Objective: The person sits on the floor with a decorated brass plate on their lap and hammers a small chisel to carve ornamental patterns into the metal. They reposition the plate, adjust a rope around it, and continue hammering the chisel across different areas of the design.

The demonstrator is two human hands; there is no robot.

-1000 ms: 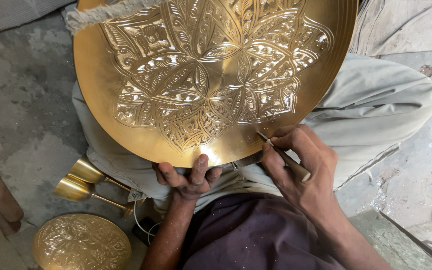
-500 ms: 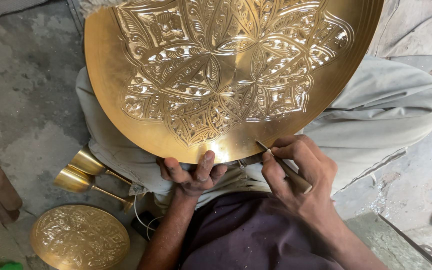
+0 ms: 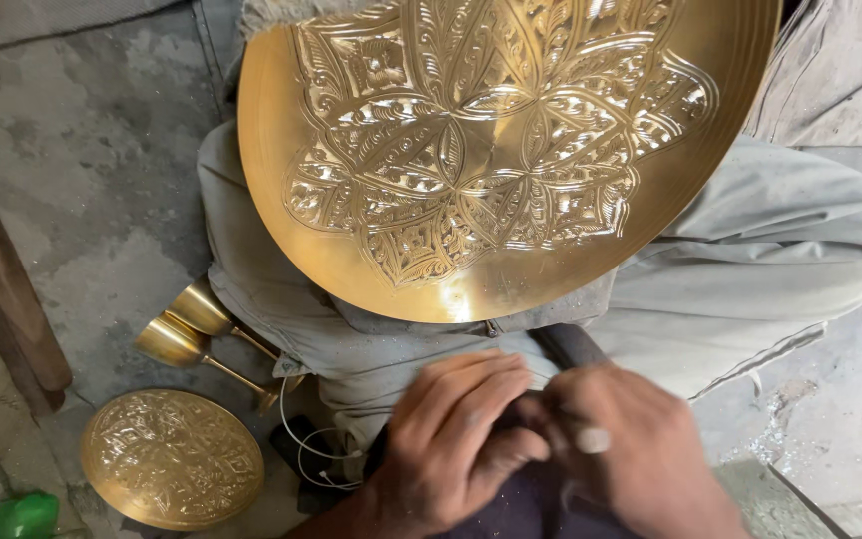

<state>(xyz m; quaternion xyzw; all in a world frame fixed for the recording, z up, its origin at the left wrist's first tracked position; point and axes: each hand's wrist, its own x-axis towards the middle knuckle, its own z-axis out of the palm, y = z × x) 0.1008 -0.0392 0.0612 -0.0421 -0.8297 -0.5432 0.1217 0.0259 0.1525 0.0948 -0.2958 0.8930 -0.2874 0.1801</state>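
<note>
A large round brass plate with a deeply engraved floral star pattern leans on my lap, which is covered in grey cloth. Neither hand touches it. Both hands meet just below its lower rim. My right hand is closed around a dark-handled engraving tool, whose end sticks out above the knuckles. My left hand lies against the right hand's fingers with its fingers bent over them. Whether it grips anything is hidden.
Two brass goblets lie on their sides on the concrete floor at the left. A small engraved brass disc sits below them, beside a thin white cable. A wooden block and a green object are at the far left.
My left hand has let go of the plate's lower rim. My right hand has drawn the tool off the plate, and both hands have come together below it. The view shifted left.
</note>
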